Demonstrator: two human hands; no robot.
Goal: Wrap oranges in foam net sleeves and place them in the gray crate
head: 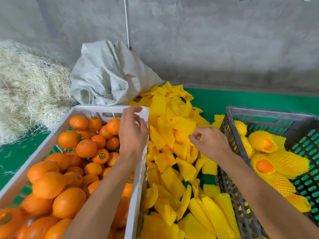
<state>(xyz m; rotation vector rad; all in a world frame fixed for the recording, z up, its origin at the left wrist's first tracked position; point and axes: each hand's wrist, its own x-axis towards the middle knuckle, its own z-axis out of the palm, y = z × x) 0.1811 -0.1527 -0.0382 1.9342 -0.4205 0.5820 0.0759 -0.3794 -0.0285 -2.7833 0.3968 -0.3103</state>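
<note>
A white crate (51,140) at the left is full of bare oranges (86,148). My left hand (133,133) hovers over its far right corner, fingers loosely curled and holding nothing. A pile of yellow foam net sleeves (172,169) lies between the two crates. My right hand (209,144) is down on this pile, and its thumb and fingers pinch one foam net sleeve (183,135). The gray crate (229,128) at the right holds several wrapped oranges (264,166) in yellow sleeves.
A crumpled white woven sack (110,75) leans against the gray concrete wall behind the white crate. A heap of pale straw (29,87) lies at the far left. Everything rests on a green surface (241,99).
</note>
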